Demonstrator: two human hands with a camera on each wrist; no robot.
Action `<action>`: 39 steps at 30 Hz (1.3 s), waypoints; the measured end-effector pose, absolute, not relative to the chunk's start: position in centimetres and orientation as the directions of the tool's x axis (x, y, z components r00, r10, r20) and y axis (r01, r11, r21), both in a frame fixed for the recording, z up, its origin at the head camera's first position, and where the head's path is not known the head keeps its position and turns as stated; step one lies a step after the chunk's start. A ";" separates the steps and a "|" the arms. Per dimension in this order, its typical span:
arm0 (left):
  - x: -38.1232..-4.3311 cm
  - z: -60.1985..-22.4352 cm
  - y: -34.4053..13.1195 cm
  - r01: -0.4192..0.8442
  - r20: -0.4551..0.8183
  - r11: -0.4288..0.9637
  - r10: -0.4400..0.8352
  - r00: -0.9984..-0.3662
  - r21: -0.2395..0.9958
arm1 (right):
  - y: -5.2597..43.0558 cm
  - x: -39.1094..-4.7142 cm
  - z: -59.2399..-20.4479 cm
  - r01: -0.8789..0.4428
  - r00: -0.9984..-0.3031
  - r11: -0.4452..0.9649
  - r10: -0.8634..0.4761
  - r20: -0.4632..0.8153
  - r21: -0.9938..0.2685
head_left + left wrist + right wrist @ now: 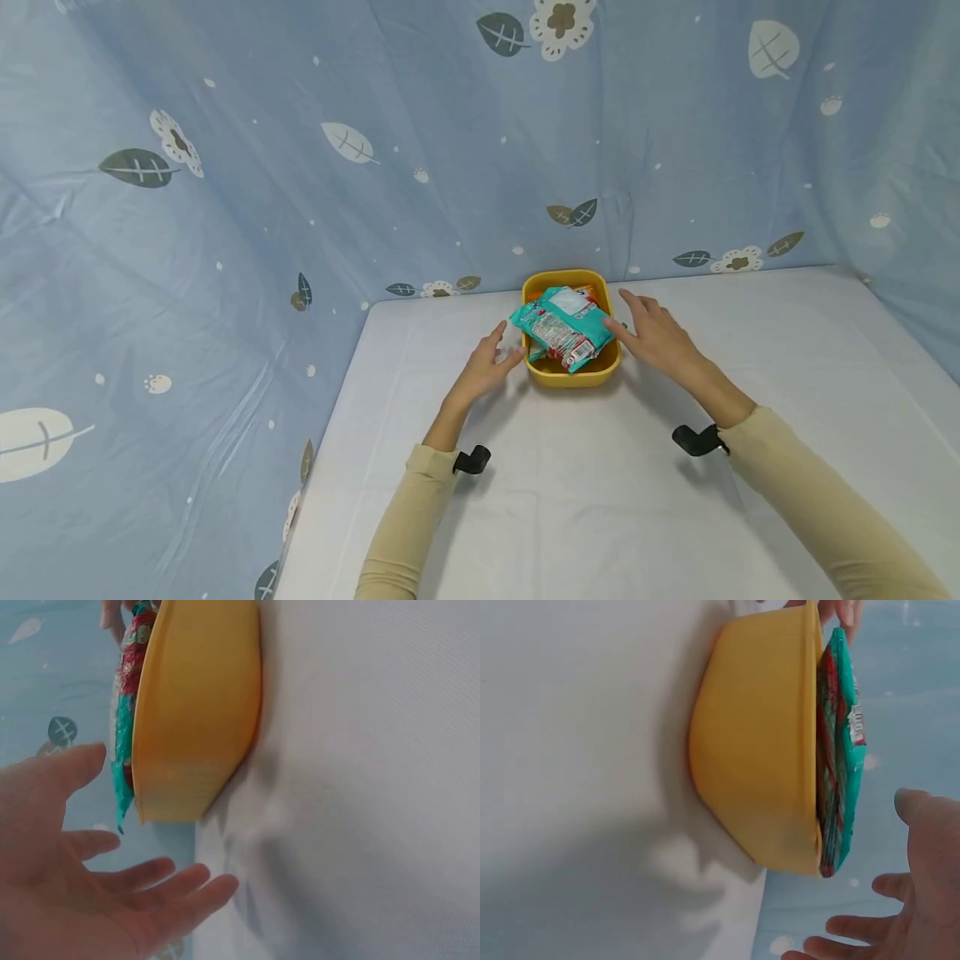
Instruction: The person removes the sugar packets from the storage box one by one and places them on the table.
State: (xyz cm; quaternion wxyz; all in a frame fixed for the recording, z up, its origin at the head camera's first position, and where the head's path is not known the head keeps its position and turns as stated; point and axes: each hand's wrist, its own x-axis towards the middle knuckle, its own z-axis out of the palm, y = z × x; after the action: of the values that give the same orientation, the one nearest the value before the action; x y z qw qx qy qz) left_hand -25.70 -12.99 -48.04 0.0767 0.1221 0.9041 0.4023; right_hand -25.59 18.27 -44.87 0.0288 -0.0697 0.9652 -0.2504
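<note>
On the table (600, 500), far side: one yellow bin (573, 379), upright, close to the patterned cloth.
Top of bin: one teal packet (558, 329), printed label facing up, lying aslant across the opening and reaching over the left rim.
Beneath the packet: further wrappers, orange and red parts showing, mostly hidden; count cannot be told.
Left hand (487, 362): spread, thumb apart from fingers, holding nothing, just beside the bin's left wall.
Right hand (660, 337): wide, fingers extended, holding nothing, thumb near the packet's right end.
Sleeves: beige (408, 517), both arms.
Backdrop: blue cloth (450, 150), leaves and flowers.
</note>
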 end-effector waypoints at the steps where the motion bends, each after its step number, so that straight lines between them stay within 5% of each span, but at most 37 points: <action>1: -25.8 -48.0 -13.0 0.155 -0.043 0.637 0.284 -0.958 0.756 | 18.2 -25.7 -44.8 -0.118 -0.988 0.863 -0.150 -0.027 -0.490; 39: -28.4 -47.8 -12.8 -0.129 -0.245 0.342 0.323 -0.914 0.931 | 15.6 -27.6 -43.0 -0.215 -0.967 0.844 -0.253 -0.011 -0.492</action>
State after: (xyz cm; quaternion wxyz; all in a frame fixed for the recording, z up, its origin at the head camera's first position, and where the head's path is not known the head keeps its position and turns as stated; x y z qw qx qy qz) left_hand -28.36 -12.80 -47.77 0.1980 0.0609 0.7948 0.5704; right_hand -27.56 15.56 -42.98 0.0375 -0.1219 0.9594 -0.2517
